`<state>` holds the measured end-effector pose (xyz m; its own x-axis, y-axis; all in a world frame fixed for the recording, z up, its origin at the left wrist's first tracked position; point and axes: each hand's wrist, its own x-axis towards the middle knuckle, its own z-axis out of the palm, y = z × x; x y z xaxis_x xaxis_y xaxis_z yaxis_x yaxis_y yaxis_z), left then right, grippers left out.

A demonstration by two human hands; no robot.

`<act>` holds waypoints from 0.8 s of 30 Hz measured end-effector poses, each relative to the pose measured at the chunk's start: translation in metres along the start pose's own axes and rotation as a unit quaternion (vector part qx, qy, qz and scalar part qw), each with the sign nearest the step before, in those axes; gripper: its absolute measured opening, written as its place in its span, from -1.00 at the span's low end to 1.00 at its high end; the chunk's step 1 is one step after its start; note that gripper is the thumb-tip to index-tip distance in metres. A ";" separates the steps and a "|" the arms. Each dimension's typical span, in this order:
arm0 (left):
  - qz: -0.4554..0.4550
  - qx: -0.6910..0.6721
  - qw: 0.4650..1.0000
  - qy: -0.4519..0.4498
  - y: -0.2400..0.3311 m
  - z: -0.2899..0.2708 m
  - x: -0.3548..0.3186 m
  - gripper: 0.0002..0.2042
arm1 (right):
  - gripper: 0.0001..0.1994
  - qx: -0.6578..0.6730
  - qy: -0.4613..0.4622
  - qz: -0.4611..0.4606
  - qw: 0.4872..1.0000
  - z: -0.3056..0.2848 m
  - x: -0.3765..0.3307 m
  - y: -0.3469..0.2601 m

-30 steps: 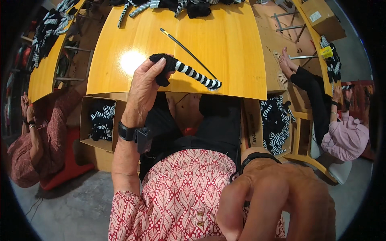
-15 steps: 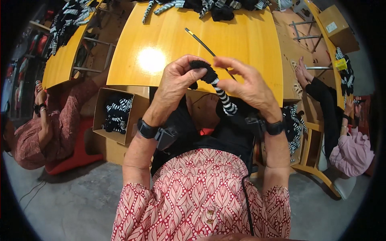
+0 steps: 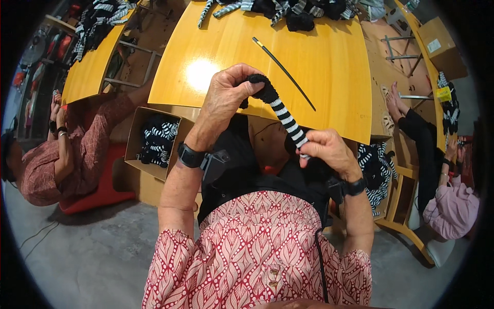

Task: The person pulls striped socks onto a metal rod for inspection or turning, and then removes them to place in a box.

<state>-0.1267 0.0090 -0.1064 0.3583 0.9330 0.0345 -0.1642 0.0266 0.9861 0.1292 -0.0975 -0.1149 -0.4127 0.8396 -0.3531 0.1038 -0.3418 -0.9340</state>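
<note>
A narrow black-and-white striped knitted piece (image 3: 286, 117) is stretched between my hands above the table's near edge. Its plain black, bunched end (image 3: 266, 90) sits in my left hand (image 3: 229, 92), thumb pressed over it. My right hand (image 3: 331, 152) pinches the striped end between thumb and fingers, lower and to the right. What the curled fingers cover of the fabric is hidden. Beyond the knitted piece, a thin dark rod (image 3: 284, 73) with a yellowish end lies slantwise on the yellow wooden table (image 3: 170, 77).
More striped and black knitted pieces (image 3: 301, 13) heap at the table's far edge. A cardboard box (image 3: 135, 149) of striped pieces stands at lower left; another striped pile (image 3: 375, 170) lies at right beside a wooden chair (image 3: 399, 206). People sit at side tables left and right.
My right hand has moved down and taken hold of the striped end, drawing the piece straight. My left hand keeps the black end. The view has shifted slightly.
</note>
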 end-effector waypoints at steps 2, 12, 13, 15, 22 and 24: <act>-0.004 0.016 1.000 0.012 0.002 -0.001 -0.001 -0.86 | -0.82 -0.094 -0.065 0.015 0.993 -0.008 -0.011 0.010; -0.055 0.015 0.991 -0.117 0.009 0.035 0.002 -0.64 | -0.73 -0.206 0.175 -0.242 0.932 0.008 0.030 -0.057; -0.054 0.015 0.991 -0.118 0.011 0.035 0.002 -0.64 | -0.76 -0.221 0.174 -0.279 0.918 0.008 0.036 -0.054; -0.034 0.040 0.988 -0.142 0.016 0.032 0.002 -0.58 | -0.81 -0.160 0.192 -0.244 0.937 0.007 0.040 -0.048; -0.089 -0.056 0.991 -0.086 -0.012 -0.003 -0.005 -0.65 | -0.87 0.117 0.191 -0.194 0.955 -0.003 0.056 -0.028; -0.082 -0.078 0.990 -0.084 -0.013 0.001 -0.005 -0.69 | -0.88 0.162 0.202 -0.164 0.952 -0.001 0.057 -0.028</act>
<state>-0.1249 0.0037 -0.1196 0.5383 0.8385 -0.0840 -0.2266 0.2401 0.9439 0.1034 -0.0403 -0.1092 0.0139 0.9949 -0.0994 -0.2827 -0.0915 -0.9549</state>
